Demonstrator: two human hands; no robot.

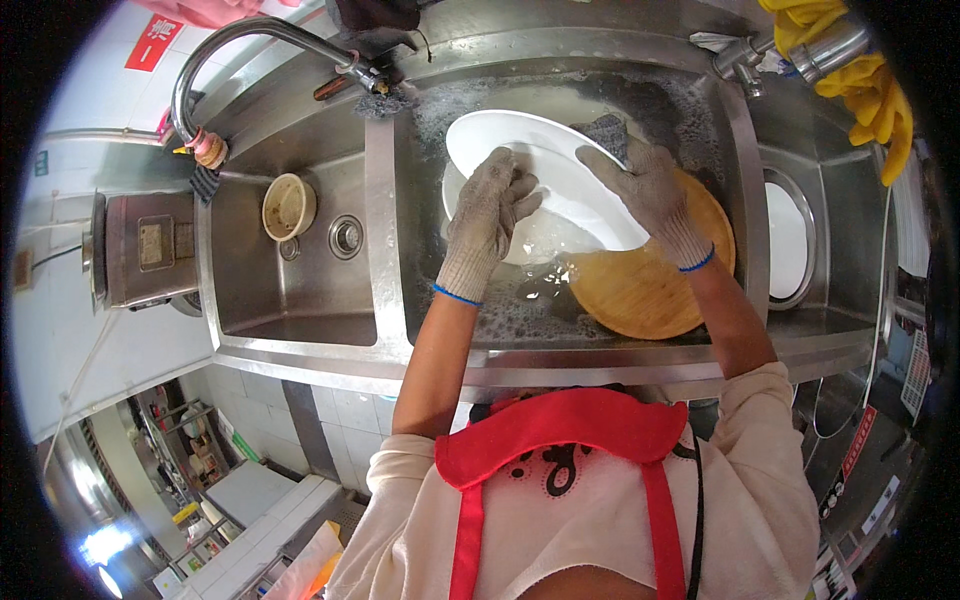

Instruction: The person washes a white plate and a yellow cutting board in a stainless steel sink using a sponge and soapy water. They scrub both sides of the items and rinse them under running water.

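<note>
A white oval plate (pixel 517 129) is held tilted above soapy water in the middle sink basin. My left hand (pixel 487 214), in a grey knit glove with a blue cuff edge, grips its left side with curled fingers. Gloved the same way, my right hand (pixel 649 187) holds the right rim, thumb on the inner face. A dark grey scouring pad (pixel 604 135) shows behind the rim at my right fingers; whether they press it is hidden. Beneath the plate, another pale dish (pixel 525 244) lies partly in the water. A round wooden board (pixel 645 296) sits under my right wrist.
In the left basin (pixel 300 300) are a small beige bowl (pixel 289 207) and a drain strainer (pixel 346 236). A curved faucet (pixel 262 26) arches over it. The right basin (pixel 840 247) holds a white oval dish (pixel 786 240). Yellow rubber gloves (pixel 870 105) hang over another tap (pixel 739 64).
</note>
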